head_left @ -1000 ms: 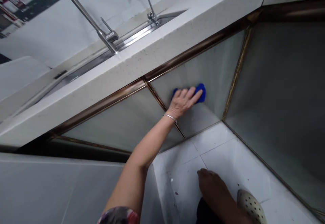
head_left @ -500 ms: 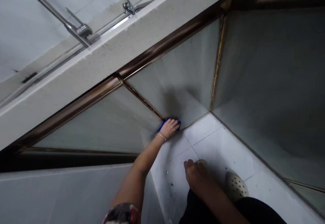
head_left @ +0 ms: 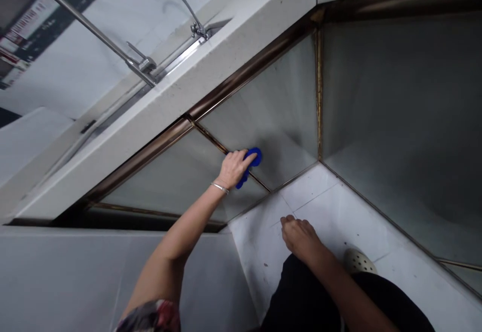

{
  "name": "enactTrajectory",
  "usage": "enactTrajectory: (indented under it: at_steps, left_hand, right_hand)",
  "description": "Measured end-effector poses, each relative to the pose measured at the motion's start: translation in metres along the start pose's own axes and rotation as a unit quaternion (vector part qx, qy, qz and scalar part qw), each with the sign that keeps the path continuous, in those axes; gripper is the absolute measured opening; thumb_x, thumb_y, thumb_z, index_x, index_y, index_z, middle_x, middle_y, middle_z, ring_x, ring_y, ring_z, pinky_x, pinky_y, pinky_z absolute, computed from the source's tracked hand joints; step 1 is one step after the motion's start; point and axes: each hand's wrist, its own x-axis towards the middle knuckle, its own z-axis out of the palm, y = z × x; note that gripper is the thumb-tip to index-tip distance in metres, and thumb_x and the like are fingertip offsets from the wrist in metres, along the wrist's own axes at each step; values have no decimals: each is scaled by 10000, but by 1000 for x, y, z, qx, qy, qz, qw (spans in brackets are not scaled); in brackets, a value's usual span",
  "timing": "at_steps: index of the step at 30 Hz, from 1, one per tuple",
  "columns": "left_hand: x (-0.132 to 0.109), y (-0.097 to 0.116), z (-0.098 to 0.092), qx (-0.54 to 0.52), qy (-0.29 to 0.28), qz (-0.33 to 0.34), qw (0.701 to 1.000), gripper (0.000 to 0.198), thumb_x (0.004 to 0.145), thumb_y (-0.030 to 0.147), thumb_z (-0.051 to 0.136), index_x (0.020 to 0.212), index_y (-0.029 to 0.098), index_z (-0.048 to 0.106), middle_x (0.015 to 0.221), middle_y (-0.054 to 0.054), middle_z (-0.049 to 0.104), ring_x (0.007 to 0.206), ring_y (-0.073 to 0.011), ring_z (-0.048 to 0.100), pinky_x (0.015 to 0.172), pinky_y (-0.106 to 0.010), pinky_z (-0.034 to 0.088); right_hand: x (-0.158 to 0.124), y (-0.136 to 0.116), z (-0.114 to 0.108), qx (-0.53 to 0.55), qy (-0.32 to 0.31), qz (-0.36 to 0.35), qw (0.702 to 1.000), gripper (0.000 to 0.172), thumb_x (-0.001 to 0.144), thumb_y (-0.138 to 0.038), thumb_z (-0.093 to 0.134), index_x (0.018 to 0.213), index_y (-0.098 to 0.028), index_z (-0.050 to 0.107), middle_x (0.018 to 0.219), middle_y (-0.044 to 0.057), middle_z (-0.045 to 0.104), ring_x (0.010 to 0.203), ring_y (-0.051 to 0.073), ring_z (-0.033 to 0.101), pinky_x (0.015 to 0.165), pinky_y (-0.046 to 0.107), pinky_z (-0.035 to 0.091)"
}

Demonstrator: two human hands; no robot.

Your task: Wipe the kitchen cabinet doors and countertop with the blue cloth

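Observation:
My left hand (head_left: 232, 169), with a silver bangle at the wrist, is closed on a blue cloth (head_left: 254, 157). The cloth lies against the narrow brown upright strip (head_left: 209, 137) between two frosted cabinet panels. Part of it is covered by my fingers. Over my dark-trousered knee, my right hand (head_left: 300, 236) is curled into a fist, apart from the cabinet. Nothing shows in it.
Above the panels runs a pale countertop edge (head_left: 259, 35) with a sink and tap (head_left: 201, 29). Another cabinet front (head_left: 399, 106) meets this one at the right corner. A cream clog with holes (head_left: 359, 261) stands on the white tiled floor (head_left: 320, 191).
My left hand has moved the cloth up along the strip, away from the floor. My right hand stays curled near the knee. The view has shifted, bringing more of the countertop into sight.

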Motion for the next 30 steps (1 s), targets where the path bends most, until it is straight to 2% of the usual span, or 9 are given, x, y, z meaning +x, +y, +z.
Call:
enactTrajectory:
  at_steps: [4,7,9,11,16,19,22,26,30]
  left_hand:
    - [15,-18,-53,8,102,-49,994,477,1061,285,347,1474,300,585,1360,-170,653,1100,-296,619,899,-455,496]
    - [41,-30,-90,-16,200,-86,976,450,1066,341,378,1468,332,579,1418,-145,618,1202,-322,595,1001,-511,468]
    - [63,-34,-102,-46,249,-100,962,436,1067,398,397,1459,331,577,1444,-136,590,1285,-339,557,1071,-544,432]
    - [85,-32,-103,-77,274,-96,954,435,1075,444,382,1439,320,585,1441,-130,573,1342,-343,524,1115,-569,397]
    - [127,-13,-74,-149,248,-67,955,460,1085,503,320,1409,329,595,1425,-123,575,1362,-330,503,1138,-610,367]
    - [142,4,-54,-163,231,-63,957,464,1067,527,352,1446,364,563,1469,-120,559,1362,-335,487,1136,-607,372]
    - [152,25,-28,-140,199,-33,969,493,1088,475,267,1485,358,534,1495,-126,544,1335,-346,512,1105,-637,381]
    - [154,59,27,-98,113,41,988,499,1090,353,243,1498,357,530,1507,-143,559,1253,-333,568,1045,-605,429]
    - [150,93,95,-133,28,77,988,513,1069,264,267,1471,353,573,1502,-157,571,1204,-324,582,1007,-572,444]
  right_hand:
    - [2,-5,-15,14,-10,9,1000,386,1058,-158,358,1302,-88,649,1225,194,701,1106,259,708,980,356,458]
    - [1,-11,-30,21,-14,9,1000,388,1048,-128,346,1284,-73,649,1223,205,697,1124,256,701,989,352,447]
    - [0,-14,-37,24,-23,12,999,384,1039,-110,346,1271,-78,651,1224,201,698,1132,250,697,1001,349,439]
    - [0,-14,-43,29,-30,20,999,375,1030,-96,352,1248,-86,658,1216,191,703,1134,245,696,999,343,440]
    - [-3,-13,-52,36,-18,47,998,380,984,-28,386,1219,-79,680,1181,203,712,1087,248,719,983,363,477]
    - [-8,-14,-55,41,-22,45,998,396,963,-7,436,1270,-70,678,1204,225,712,1103,251,719,995,367,497]
    - [-12,-17,-58,49,-45,39,997,388,941,-4,514,1284,-65,686,1219,228,718,1095,250,725,988,360,516]
    - [-13,-17,-60,39,-40,29,998,350,928,-30,595,1263,-51,695,1213,230,722,1070,248,731,963,355,539]
    - [-12,-14,-58,10,-19,46,999,335,959,-16,524,1238,-59,706,1131,210,739,1004,238,740,925,362,555]
